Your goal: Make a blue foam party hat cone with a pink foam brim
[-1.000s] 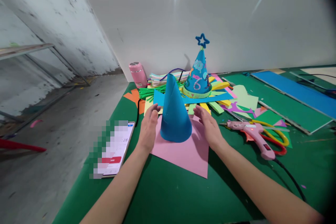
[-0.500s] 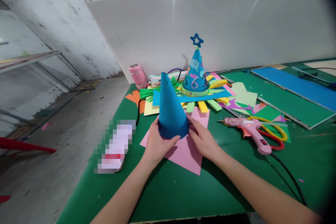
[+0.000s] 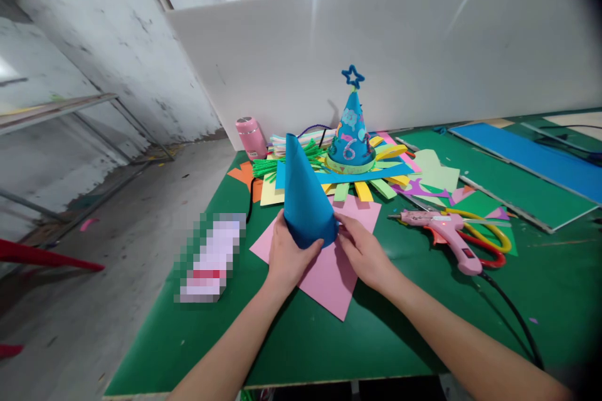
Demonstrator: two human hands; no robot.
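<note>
A plain blue paper cone is tilted to the left over a pink paper sheet on the green table. My left hand grips the cone's base from the left, fingers wrapped round it. On the right side of the base my right hand holds the rim with its fingertips. Behind stands a decorated blue party hat with a blue star on top.
A pink glue gun and yellow-and-red scissors lie to the right, with a black cord trailing off. Coloured paper strips and green pipe cleaners lie round the hat. A pink cup, a phone, a white board and a blue sheet surround these.
Both hands closed in from either side and took hold of the cone's base. The cone now leans left and sits slightly off the pink sheet.
</note>
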